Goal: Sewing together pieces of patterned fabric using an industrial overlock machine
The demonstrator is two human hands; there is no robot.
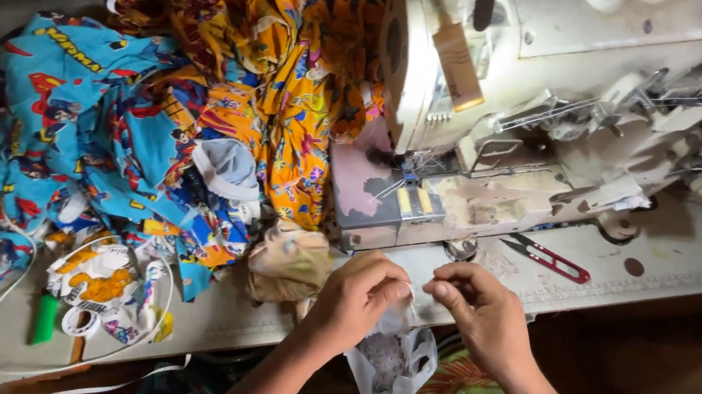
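Pinching with both, your left hand and right hand close fingertips on the white plastic bag.

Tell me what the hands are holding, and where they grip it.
Both the left hand and right hand pinch a small white plastic bag at its top edge.

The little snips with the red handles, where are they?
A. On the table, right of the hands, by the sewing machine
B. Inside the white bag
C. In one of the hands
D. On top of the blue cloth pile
A: the red-handled snips lie on the table below the sewing machine, untouched by either hand.
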